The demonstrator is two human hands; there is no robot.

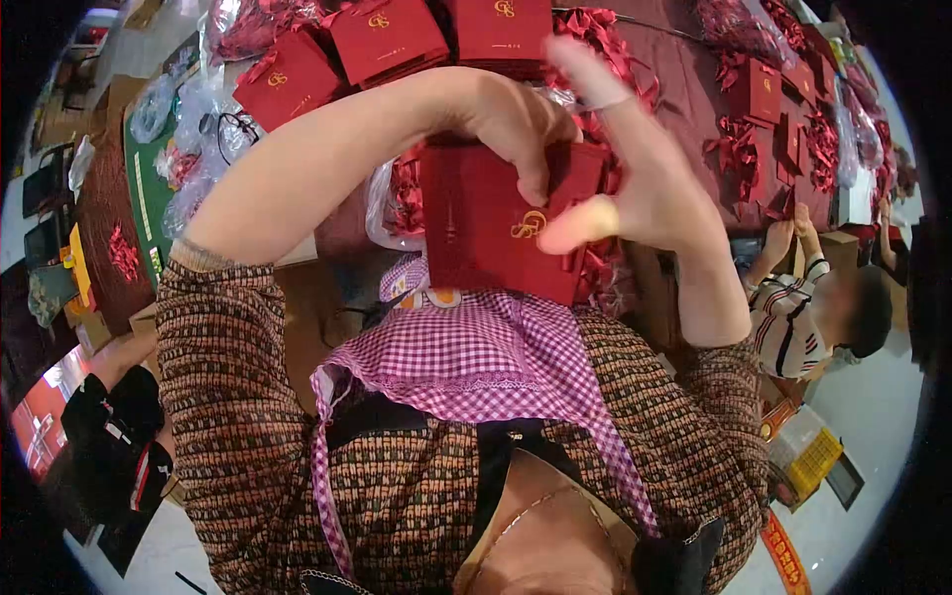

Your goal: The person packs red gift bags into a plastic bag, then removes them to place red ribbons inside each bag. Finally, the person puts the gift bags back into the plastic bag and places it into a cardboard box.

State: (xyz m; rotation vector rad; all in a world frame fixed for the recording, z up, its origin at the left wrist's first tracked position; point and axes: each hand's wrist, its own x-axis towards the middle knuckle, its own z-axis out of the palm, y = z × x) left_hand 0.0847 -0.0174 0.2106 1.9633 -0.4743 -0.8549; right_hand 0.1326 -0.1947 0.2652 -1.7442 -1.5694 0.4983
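A red box or folder (476, 213) with a gold emblem is upright in front of my chest. My left hand (516, 119) bends over its top edge, the thumb pressed on the front face and the other fingers mostly hidden behind. To the right of it, my right hand (640, 188) is blurred, its fingers spread and pointing up. The right thumb, which looks yellowish at the tip, lies over or just in front of the box near the emblem; contact is unclear. Red ribbon bows (405, 203) show beside the box.
Stacks of red boxes (387, 40) and bagged red ribbons (243, 28) lie across the table (684, 99). Clear plastic bags are at the left. A person in a striped top (793, 317) works at the right, and another in dark clothes (119, 436) is at the left.
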